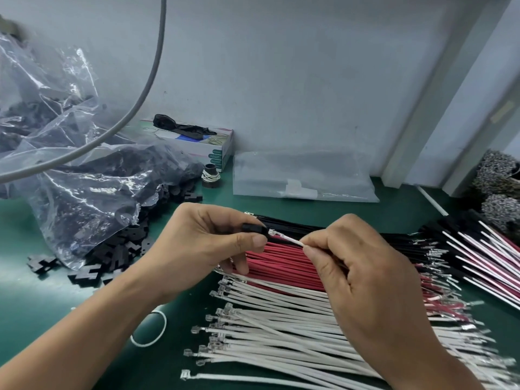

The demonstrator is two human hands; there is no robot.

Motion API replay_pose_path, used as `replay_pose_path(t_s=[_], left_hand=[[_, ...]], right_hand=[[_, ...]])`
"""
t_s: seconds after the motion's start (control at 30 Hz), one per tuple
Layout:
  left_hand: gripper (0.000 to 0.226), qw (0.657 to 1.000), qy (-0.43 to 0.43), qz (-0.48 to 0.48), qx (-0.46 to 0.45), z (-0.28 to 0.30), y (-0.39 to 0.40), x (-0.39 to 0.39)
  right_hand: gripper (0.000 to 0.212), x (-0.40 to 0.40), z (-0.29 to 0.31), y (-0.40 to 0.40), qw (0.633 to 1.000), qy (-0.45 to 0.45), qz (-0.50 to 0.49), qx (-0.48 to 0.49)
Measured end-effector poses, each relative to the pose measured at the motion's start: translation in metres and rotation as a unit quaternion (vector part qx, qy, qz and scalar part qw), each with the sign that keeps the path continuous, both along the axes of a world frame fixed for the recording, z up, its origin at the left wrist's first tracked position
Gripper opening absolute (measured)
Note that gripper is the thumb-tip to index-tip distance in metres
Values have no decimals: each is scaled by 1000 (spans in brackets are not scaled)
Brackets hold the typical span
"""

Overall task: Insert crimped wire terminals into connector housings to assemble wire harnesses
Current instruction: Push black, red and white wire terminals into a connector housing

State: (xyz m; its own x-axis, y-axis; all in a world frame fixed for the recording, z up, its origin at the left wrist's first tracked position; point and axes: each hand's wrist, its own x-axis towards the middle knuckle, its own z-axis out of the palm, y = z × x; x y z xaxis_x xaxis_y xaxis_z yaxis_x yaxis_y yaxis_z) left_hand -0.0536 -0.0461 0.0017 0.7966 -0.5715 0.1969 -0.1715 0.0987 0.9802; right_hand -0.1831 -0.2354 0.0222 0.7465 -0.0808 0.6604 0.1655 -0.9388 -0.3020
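My left hand [202, 243] pinches a small black connector housing [254, 228] between thumb and fingers, above the wire piles. My right hand [363, 274] pinches a white wire [291, 240] near its end. The wire's metal terminal [272, 232] sits right at the housing's opening; how far it is inside I cannot tell. Below the hands lie rows of white wires [267, 333] with crimped terminals, red wires [284, 266] and black wires [295, 225] on the green mat.
A clear plastic bag [84, 175] spilling black housings [92, 271] lies at the left. A tissue box [208, 150], a flat empty bag [304, 175], a white rubber band [157, 330] and finished black, white and red harnesses [478, 254] surround the work spot.
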Motion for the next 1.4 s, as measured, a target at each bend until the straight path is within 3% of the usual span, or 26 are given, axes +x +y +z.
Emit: replay_pose_path(t_s=[0.5,0.7,0.87,1.1,1.27,1.4], left_hand=[[25,1000,0,-12,8,5,1,-5],[24,999,-10,-27,24,4,2,-5],[25,997,-33,-34,53,5,3,-5],[17,997,-47,-35,56,6,2,-7],[12,989,-96,16,110,5,-1,-11],[20,996,-26,-14,80,9,-1,-13]], right_hand=[[10,5,-7,-2,994,-80,3,-68],[9,9,-12,-2,997,-71,35,-9],[7,12,-15,-7,988,-8,84,130],[9,13,-19,-5,987,0,89,130],[4,14,-20,1,996,-58,37,-59],[4,16,-17,-4,992,-40,74,92]])
